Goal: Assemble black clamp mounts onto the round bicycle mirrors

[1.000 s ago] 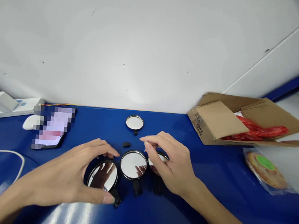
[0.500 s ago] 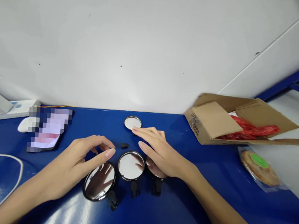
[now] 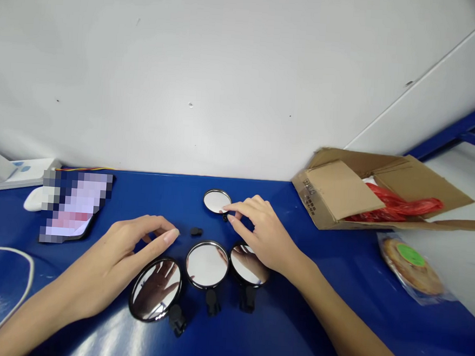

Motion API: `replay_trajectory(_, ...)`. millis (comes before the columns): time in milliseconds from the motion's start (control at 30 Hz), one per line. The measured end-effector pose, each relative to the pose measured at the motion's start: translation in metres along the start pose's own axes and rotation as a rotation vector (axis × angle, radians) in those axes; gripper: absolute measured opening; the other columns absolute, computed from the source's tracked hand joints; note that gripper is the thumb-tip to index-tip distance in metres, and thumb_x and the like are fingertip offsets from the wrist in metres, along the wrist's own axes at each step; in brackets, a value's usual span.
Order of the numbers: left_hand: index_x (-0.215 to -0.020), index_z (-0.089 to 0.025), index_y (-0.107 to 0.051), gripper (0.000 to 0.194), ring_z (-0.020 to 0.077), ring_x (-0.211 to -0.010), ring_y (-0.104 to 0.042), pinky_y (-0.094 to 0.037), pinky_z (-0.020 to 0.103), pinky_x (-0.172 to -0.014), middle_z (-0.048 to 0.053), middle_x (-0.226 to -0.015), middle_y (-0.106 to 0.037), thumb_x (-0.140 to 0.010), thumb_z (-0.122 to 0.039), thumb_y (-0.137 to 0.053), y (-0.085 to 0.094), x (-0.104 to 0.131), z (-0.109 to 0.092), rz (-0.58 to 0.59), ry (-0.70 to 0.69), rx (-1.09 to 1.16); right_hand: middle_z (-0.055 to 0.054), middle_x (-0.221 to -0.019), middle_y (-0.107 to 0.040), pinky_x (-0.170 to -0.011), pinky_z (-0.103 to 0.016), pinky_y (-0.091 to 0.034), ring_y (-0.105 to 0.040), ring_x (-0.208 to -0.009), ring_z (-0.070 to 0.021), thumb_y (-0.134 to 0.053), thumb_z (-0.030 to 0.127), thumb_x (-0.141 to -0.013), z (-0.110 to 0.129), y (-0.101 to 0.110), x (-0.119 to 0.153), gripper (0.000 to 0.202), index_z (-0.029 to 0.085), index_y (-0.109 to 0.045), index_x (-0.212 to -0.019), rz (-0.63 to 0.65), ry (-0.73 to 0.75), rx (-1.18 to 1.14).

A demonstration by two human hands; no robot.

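Observation:
Three round black-rimmed mirrors lie in a row: a left one (image 3: 156, 290), a middle one (image 3: 207, 265) and a right one (image 3: 249, 264), each with a black clamp at its lower side. A smaller-looking mirror (image 3: 217, 201) lies farther back. My right hand (image 3: 258, 228) is at this far mirror's lower right edge, thumb and forefinger around its small black mount. Above the left mirror hovers my left hand (image 3: 130, 257), its fingers curved and apart, holding nothing. Between the hands lies a small black part (image 3: 196, 232) on the blue table.
A phone (image 3: 76, 207), a white mouse-like object (image 3: 36, 198) and a white power strip (image 3: 38, 172) are at the left, with a white cable (image 3: 31, 277). At the right are an open cardboard box (image 3: 342, 191) with red plastic and a wrapped round item (image 3: 412, 266).
The far mirror has shifted slightly right and turned, its mount now showing. My right hand has drawn its thumb and forefinger together there. My left hand has barely moved.

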State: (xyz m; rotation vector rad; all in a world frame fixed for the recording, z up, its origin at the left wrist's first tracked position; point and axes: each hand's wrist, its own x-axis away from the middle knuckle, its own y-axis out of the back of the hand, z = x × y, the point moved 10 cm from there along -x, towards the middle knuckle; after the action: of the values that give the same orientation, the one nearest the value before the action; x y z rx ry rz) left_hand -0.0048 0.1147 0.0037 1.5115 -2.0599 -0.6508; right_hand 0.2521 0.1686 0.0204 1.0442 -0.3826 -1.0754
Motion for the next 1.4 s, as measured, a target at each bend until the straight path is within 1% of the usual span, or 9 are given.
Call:
replay_trajectory(267, -0.119, -0.035, -0.084, 0.044, 0.0357, -0.119, -0.077, -0.057, 0.045, -0.103, 0.003, -0.122, -0.086, -0.116, -0.066, -0.052, -0.001, -0.002, -0.018, -0.005, -0.055, -0.017, -0.005, -0.107, -0.075, -0.098, -0.048, -0.050, -0.064, -0.107, -0.0293, -0.077, 0.028, -0.108, -0.006, 0.002, 0.002, 0.007, 0.025, -0.071, -0.105, -0.010, -0.056, 0.010)
replay_trajectory(567, -0.114, -0.034, -0.083, 0.047, 0.0325, -0.114, -0.077, -0.055, 0.043, -0.100, 0.001, -0.117, -0.086, -0.118, -0.067, -0.049, -0.002, -0.002, -0.024, 0.004, -0.058, -0.027, -0.002, -0.101, -0.079, -0.093, -0.045, -0.055, -0.073, -0.100, -0.0265, -0.076, 0.007, -0.095, -0.023, 0.011, 0.002, 0.021, 0.026, -0.073, -0.103, -0.094, -0.105, -0.054)
replay_trajectory(667, -0.118, -0.035, -0.081, 0.043, 0.0299, -0.107, -0.078, -0.056, 0.039, -0.085, 0.000, -0.116, -0.085, -0.116, -0.068, -0.054, -0.002, -0.003, -0.022, -0.011, -0.034, 0.006, -0.001, -0.102, -0.079, -0.090, -0.041, -0.061, -0.076, -0.094, -0.0225, -0.075, 0.009, -0.095, -0.021, 0.016, 0.002, 0.019, 0.025, -0.070, -0.105, -0.153, -0.090, -0.138)
replay_trajectory(767, -0.132, -0.036, -0.078, 0.043, 0.0297, -0.108, -0.077, -0.057, 0.036, -0.077, 0.002, -0.121, -0.084, -0.111, -0.071, -0.064, 0.004, -0.002, -0.015, -0.095, -0.013, 0.081, 0.000, -0.101, -0.079, -0.088, -0.038, -0.064, -0.078, -0.093, -0.0208, -0.077, 0.014, -0.097, -0.009, 0.022, 0.003, 0.015, 0.025, -0.069, -0.104, -0.203, -0.057, -0.206)
replay_trajectory(833, -0.143, -0.038, -0.073, 0.045, 0.0298, -0.119, -0.077, -0.061, 0.037, -0.087, 0.003, -0.130, -0.083, -0.109, -0.068, -0.070, 0.006, -0.002, -0.013, -0.136, -0.017, 0.195, 0.000, -0.101, -0.080, -0.089, -0.037, -0.063, -0.078, -0.094, -0.0208, -0.079, 0.016, -0.098, 0.003, 0.025, 0.006, 0.014, 0.026, -0.071, -0.103, -0.231, -0.025, -0.237)
replay_trajectory(967, -0.154, -0.038, -0.067, 0.052, 0.0290, -0.124, -0.079, -0.065, 0.040, -0.104, 0.005, -0.139, -0.081, -0.108, -0.059, -0.079, -0.004, -0.002, -0.018, -0.101, -0.021, 0.566, 0.001, -0.101, -0.080, -0.085, -0.033, -0.060, -0.077, -0.092, -0.0183, -0.083, 0.014, -0.100, 0.044, 0.029, 0.015, 0.017, 0.026, -0.071, -0.100, -0.258, 0.162, -0.348)
replay_trajectory(1067, -0.148, -0.034, -0.072, 0.051, 0.0263, -0.111, -0.082, -0.067, 0.034, -0.094, 0.006, -0.128, -0.085, -0.103, -0.053, -0.087, -0.019, 0.000, -0.024, -0.043, 0.032, 0.774, 0.001, -0.106, -0.081, -0.086, -0.031, -0.061, -0.078, -0.093, -0.0168, -0.079, 0.011, -0.105, 0.068, 0.024, 0.022, 0.017, 0.026, -0.072, -0.101, -0.185, 0.239, -0.410)
replay_trajectory(1233, -0.138, -0.030, -0.077, 0.048, 0.0195, -0.081, -0.078, -0.065, 0.027, -0.073, 0.002, -0.096, -0.086, -0.097, -0.048, -0.095, -0.025, 0.001, -0.019, -0.065, 0.086, 0.864, 0.000, -0.118, -0.087, -0.097, -0.037, -0.062, -0.083, -0.107, -0.0217, -0.082, 0.025, -0.108, 0.064, 0.022, 0.021, 0.020, 0.030, -0.074, -0.126, -0.115, 0.137, -0.428)
replay_trajectory(1400, -0.135, -0.030, -0.082, 0.051, 0.0141, -0.082, -0.074, -0.061, 0.017, -0.073, 0.000, -0.095, -0.085, -0.091, -0.045, -0.102, 0.003, -0.004, 0.004, -0.320, 0.101, 0.898, -0.006, -0.162, -0.075, -0.129, -0.058, -0.046, -0.065, -0.155, -0.0308, -0.060, 0.048, -0.122, 0.055, 0.001, 0.023, 0.057, 0.038, -0.042, -0.175, 0.204, 0.088, -0.453)
